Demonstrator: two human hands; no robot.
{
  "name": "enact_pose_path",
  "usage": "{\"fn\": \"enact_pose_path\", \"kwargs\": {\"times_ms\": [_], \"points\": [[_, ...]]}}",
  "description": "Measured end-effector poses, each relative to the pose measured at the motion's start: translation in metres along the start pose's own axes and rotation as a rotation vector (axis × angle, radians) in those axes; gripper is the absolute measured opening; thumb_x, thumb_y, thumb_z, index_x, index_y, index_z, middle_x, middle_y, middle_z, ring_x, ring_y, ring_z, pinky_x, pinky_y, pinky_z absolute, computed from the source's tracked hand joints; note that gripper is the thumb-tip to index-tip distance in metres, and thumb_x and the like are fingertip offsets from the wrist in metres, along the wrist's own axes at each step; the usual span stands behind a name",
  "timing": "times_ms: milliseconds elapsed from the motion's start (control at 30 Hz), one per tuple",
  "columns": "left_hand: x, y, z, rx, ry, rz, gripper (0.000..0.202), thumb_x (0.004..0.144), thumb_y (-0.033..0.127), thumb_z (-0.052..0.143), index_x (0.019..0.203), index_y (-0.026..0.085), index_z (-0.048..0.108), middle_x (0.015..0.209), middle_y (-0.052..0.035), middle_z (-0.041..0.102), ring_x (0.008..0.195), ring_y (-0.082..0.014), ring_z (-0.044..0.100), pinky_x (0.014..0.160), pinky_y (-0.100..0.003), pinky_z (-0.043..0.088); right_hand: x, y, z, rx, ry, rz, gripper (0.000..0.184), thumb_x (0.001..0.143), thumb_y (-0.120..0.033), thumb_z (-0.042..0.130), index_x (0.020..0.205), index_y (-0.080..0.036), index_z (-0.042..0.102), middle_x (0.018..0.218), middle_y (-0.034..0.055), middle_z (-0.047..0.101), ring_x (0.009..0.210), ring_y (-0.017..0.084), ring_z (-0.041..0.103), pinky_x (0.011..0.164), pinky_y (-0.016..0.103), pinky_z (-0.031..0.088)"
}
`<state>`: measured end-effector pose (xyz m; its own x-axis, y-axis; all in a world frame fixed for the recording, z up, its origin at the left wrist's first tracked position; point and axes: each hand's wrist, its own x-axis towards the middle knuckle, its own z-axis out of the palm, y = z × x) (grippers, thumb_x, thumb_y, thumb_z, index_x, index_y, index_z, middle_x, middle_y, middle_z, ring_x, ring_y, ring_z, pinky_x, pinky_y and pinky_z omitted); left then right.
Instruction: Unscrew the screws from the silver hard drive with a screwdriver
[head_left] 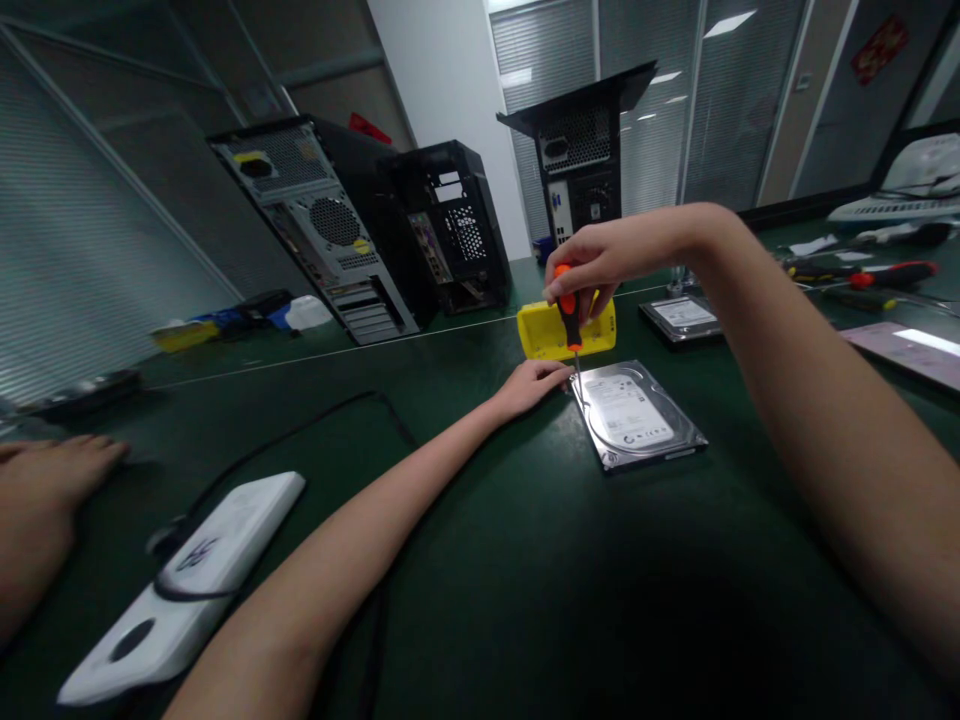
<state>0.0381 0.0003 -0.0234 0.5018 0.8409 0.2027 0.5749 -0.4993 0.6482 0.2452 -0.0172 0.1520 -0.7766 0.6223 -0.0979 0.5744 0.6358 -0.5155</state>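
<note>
A screwdriver (571, 322) is held in the right grip (589, 265); below it the hard drive (634, 412) is seen still unopened, screw work apparently unfinished. Whether the left grip (532, 386) alongside is closed cannot be told.

Office workshop, computer cases (335, 222), glazed partitions (739, 110)

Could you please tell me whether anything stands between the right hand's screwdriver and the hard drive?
Nothing visible does: the right hand holds the screwdriver with its tip at the hard drive. The yellow tray lies beyond, the left hand at the drive's far-left corner.
</note>
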Motion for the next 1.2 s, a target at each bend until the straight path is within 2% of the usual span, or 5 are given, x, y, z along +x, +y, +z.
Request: {"fn": "enact_pose_path", "kwargs": {"times_ms": [300, 467, 667, 1000, 1200], "points": [[0.001, -0.002, 0.001, -0.006, -0.002, -0.031, 0.042, 0.088, 0.045, 0.043, 0.094, 0.012, 0.068, 0.081, -0.0049, 0.066, 0.078, -0.0165, 0.058, 0.077, -0.028, 0.042, 0.005, -0.004, 0.003, -0.03, 0.005, -0.048, 0.041, 0.078, -0.047, 0.056, 0.106, -0.017, 0.061, 0.101, 0.0039, 0.066, 0.094, 0.016, 0.064, 0.073, 0.023, 0.054], [0.0, 0.001, 0.0, -0.015, -0.016, -0.035, 0.041, 0.088, 0.045, 0.044, 0.093, 0.012, 0.068, 0.082, -0.0051, 0.066, 0.079, -0.0166, 0.058, 0.078, -0.028, 0.042, 0.007, -0.008, 0.004, -0.056, 0.049, -0.026, 0.042, 0.074, -0.049, 0.06, 0.099, -0.016, 0.062, 0.098, 0.005, 0.066, 0.094, 0.019, 0.064, 0.07, 0.024, 0.055], [0.001, 0.002, 0.0, -0.016, -0.009, -0.019, 0.039, 0.088, 0.043, 0.045, 0.09, 0.012, 0.068, 0.076, -0.0035, 0.064, 0.076, -0.0155, 0.056, 0.075, -0.027, 0.042, 0.012, 0.0, 0.004, -0.063, 0.076, 0.018, 0.044, 0.073, -0.054, 0.06, 0.095, -0.016, 0.063, 0.09, 0.0058, 0.068, 0.087, 0.019, 0.066, 0.066, 0.026, 0.056], [0.002, 0.0, 0.002, -0.014, 0.005, -0.031, 0.043, 0.09, 0.045, 0.04, 0.092, 0.012, 0.068, 0.076, -0.0036, 0.064, 0.077, -0.0164, 0.057, 0.078, -0.029, 0.042, 0.017, -0.003, 0.008, -0.144, 0.084, 0.044, 0.058, 0.076, -0.059, 0.051, 0.11, -0.014, 0.063, 0.087, 0.0077, 0.068, 0.082, 0.018, 0.066, 0.067, 0.027, 0.055], [0.002, -0.002, 0.002, -0.016, 0.009, -0.019, 0.044, 0.09, 0.047, 0.04, 0.089, 0.013, 0.068, 0.075, -0.0034, 0.064, 0.077, -0.0166, 0.057, 0.079, -0.029, 0.042, 0.019, -0.002, 0.009, -0.163, 0.104, 0.078, 0.061, 0.077, -0.064, 0.046, 0.104, -0.012, 0.063, 0.079, 0.0088, 0.067, 0.074, 0.018, 0.066, 0.064, 0.028, 0.055]]}}
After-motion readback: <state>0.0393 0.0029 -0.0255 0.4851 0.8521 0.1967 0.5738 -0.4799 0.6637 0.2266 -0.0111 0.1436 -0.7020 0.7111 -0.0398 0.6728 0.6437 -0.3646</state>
